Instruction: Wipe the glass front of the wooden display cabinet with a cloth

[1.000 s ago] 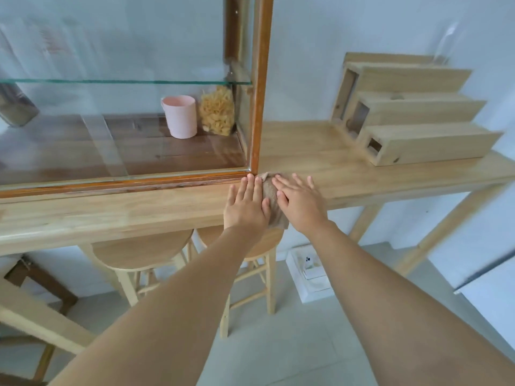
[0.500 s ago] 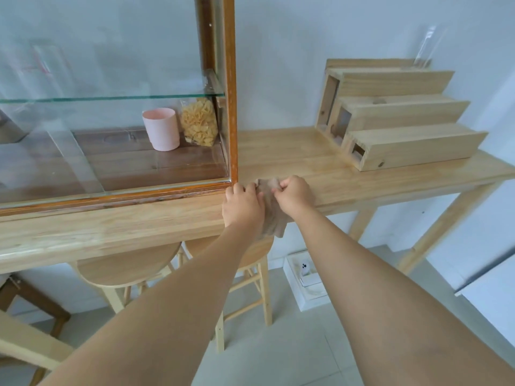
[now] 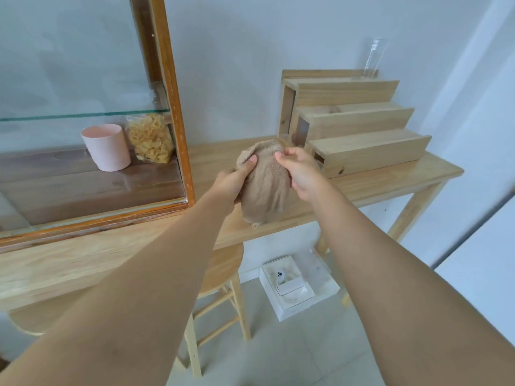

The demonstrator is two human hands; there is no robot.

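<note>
Cloth [image 3: 264, 182] has been lifted off the counter [image 3: 362, 188] since the earlier frame. Left hand [image 3: 234, 181] and right hand [image 3: 302, 172] each pinch it between them, cabinet [image 3: 172, 107] to their left.

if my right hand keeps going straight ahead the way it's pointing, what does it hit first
Probably the stepped wooden riser: the right hand, pinching the cloth, points toward its lowest step, though depth is hard to judge.

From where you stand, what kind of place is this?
Probably a small shop or café counter, though I cannot be sure: a glass-fronted display cabinet holding a pink cup, a stepped wooden stand on a long table, and stools beneath.
</note>
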